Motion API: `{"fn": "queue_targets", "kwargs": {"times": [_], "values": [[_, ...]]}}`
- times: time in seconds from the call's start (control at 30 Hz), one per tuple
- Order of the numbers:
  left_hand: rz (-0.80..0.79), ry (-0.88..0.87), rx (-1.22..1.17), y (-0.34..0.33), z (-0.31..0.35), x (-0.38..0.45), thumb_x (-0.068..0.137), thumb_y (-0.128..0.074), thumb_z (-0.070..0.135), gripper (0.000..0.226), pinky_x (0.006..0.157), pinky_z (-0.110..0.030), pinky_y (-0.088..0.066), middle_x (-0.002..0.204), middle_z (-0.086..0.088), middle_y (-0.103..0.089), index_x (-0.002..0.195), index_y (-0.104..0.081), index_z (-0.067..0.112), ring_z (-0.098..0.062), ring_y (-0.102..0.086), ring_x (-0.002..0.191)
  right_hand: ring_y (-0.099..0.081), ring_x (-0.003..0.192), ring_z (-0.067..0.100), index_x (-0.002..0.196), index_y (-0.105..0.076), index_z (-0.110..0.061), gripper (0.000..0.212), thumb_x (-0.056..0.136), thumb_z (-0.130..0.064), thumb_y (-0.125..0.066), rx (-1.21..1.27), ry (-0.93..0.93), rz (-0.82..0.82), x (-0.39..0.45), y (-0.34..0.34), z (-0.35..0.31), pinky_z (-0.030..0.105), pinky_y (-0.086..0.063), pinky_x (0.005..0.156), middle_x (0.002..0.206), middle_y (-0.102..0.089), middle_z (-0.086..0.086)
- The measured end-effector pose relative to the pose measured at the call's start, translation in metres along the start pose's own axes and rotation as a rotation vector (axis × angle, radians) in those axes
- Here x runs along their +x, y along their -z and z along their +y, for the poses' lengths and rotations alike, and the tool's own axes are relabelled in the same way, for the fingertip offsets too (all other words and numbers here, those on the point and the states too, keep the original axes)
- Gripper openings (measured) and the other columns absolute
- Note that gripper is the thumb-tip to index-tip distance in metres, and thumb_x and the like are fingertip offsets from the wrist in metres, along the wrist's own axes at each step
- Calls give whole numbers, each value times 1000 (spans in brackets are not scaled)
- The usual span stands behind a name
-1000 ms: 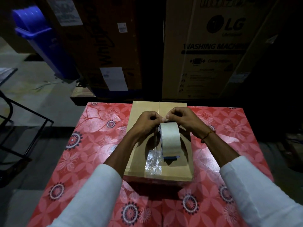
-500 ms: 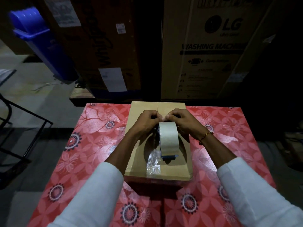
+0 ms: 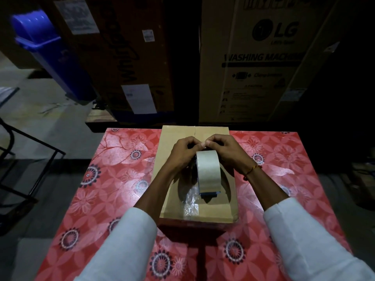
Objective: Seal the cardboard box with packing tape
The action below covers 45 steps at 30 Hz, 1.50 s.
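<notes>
Two hands, the left hand (image 3: 183,152) and right hand (image 3: 225,149), are pinched together at the top of a beige tape roll (image 3: 208,171), stood on edge upon the closed brown cardboard box (image 3: 176,136). Its seam runs away along the red floral table (image 3: 121,179).

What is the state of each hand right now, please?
Left hand: closed, fingertips pinching at the top of the tape roll.
Right hand: closed, also pinching there; whether either grips the tape end cannot be told.
</notes>
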<state>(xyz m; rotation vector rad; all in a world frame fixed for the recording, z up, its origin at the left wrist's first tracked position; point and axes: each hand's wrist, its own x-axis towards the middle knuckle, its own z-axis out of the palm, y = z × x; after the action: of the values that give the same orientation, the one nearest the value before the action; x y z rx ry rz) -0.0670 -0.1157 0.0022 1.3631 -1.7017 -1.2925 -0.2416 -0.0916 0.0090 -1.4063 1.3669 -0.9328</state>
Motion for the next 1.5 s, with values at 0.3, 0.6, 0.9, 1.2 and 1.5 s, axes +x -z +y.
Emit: {"fn": "queue_targets", "kwargs": {"times": [0.3,0.6,0.9,1.2,1.5], "values": [[70,-51,65,-5,1,-5,101,-55,27,21,76,-28,-50,90,-2,-70,95,-69,13,-17,-65,86,-63,79,17,97,-65,-2,21,100,-21,-56,60,10,69,-2,-11,1,19,-51,63,96,-68,21],[124,89,-59,-2,7,-7,99,-57,29,29,86,-47,-55,88,-10,-74,92,-75,7,-28,-70,88,-64,81,23,97,-70,-3,24,101,-20,-54,103,-14,126,-5,-14,3,34,-51,71,95,-70,20],[239,150,-73,0,11,-11,95,-64,27,23,87,-50,-57,85,-9,-71,90,-72,6,-27,-67,87,-64,100,13,113,-72,-10,21,96,-11,-59,-140,17,318,-29,-10,10,15,-48,79,106,-70,1],[179,159,226,6,18,-34,98,-60,28,29,90,-45,-56,105,-15,-73,106,-73,3,-29,-66,97,-66,105,21,130,-64,-15,40,90,-13,-66,-249,-105,2,-45,-5,-1,39,-55,88,113,-72,4],[190,167,26,9,20,-52,94,-67,27,22,87,-42,-57,101,-7,-71,107,-70,9,-23,-66,96,-65,103,14,123,-61,-37,41,93,-10,-63,-34,27,140,-77,-35,-2,20,-57,80,117,-66,0]]}}
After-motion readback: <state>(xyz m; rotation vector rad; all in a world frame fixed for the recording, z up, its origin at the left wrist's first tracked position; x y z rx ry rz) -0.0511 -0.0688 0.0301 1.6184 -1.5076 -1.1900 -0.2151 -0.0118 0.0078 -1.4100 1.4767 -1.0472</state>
